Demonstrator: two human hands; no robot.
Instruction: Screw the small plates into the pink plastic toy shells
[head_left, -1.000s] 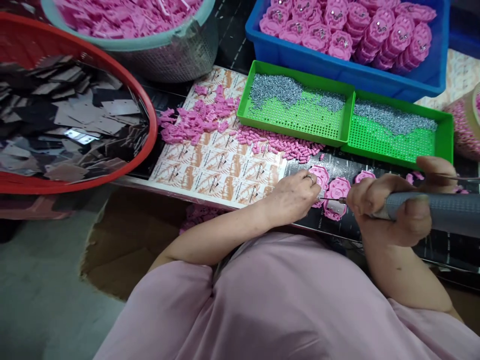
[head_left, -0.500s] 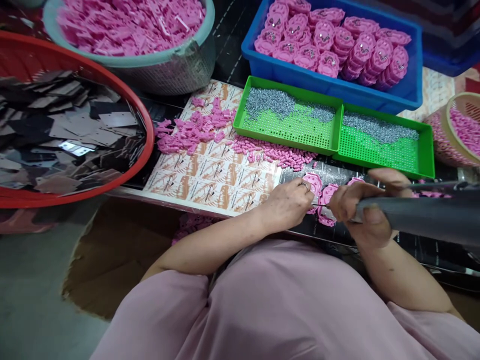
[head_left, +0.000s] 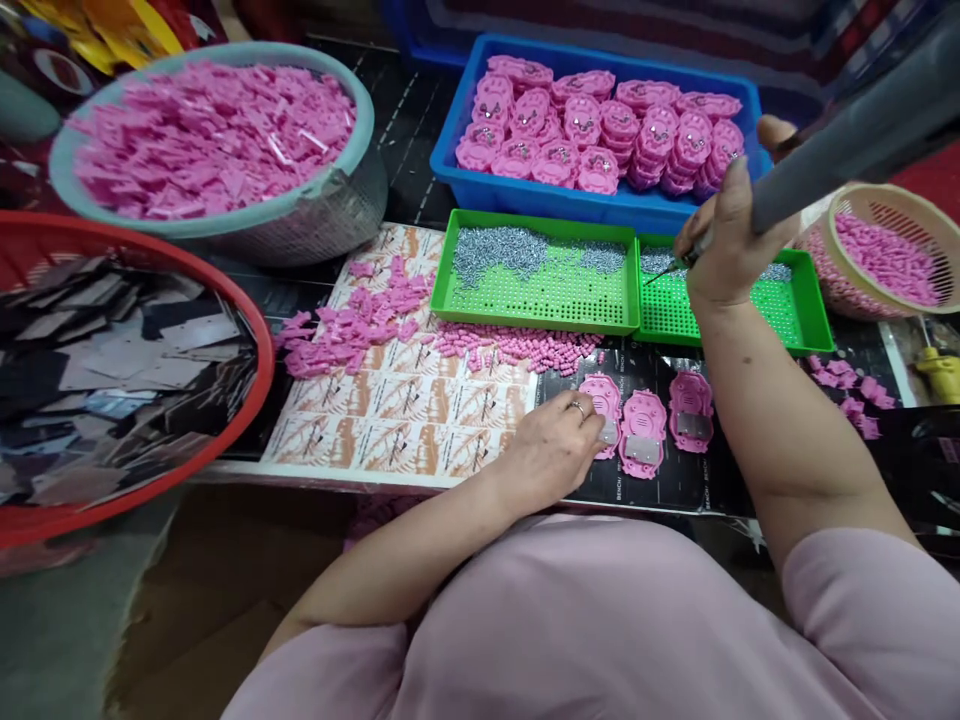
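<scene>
Power tool (head_left: 840, 140), grey and cylindrical, is grasped in the right hand (head_left: 727, 240), with thumb and fingers wrapped around its front end. Its thin bit (head_left: 662, 273) points down and leftward at the near-left part of the right-hand green tray (head_left: 761, 312); contact with the tray contents cannot be determined. The left hand (head_left: 551, 450) lies at the leftmost pink casing (head_left: 602, 395), fingers bent over its lower left portion and partly covering it; whether they grip or merely touch it cannot be told. The middle pink casing (head_left: 643, 415) and the rightmost pink casing (head_left: 690, 395) lie flat to its right on the black work surface (head_left: 577, 488). Each of the three casings carries a metal plate (head_left: 643, 450) in its lower half. Behind them, the left-hand green tray (head_left: 547, 297) adjoins the other tray; both contain small silver pieces (head_left: 499, 252). Small pink cylinders (head_left: 517, 343) lie along its front edge. A blue bin (head_left: 562, 204) containing stacked pink casings (head_left: 658, 140) stands behind the trays.
</scene>
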